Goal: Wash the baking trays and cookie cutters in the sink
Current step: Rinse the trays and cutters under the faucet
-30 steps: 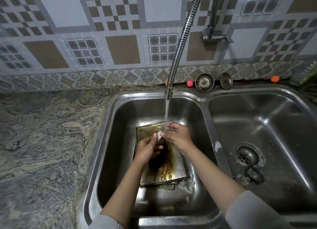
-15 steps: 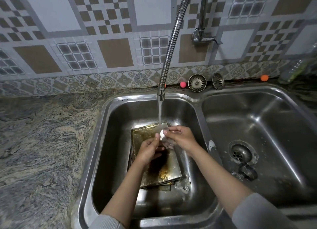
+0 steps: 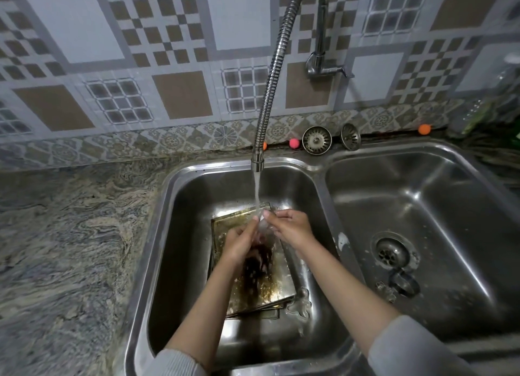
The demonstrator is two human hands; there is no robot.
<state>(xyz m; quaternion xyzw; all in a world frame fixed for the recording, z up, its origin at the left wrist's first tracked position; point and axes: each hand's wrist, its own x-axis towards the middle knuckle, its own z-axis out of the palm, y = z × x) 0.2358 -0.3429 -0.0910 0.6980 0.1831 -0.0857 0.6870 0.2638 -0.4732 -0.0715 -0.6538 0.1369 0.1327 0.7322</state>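
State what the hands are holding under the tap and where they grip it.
Both the left hand and the right hand pinch a small clear cookie cutter by its edges.

Both hands (image 3: 270,234) around a small cutter (image 3: 264,224) under running water (image 3: 256,189), above stacked trays (image 3: 274,288).

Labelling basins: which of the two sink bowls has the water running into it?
The left bowl: the hose stream falls into it, over the stacked baking trays. The right bowl gets no stream.
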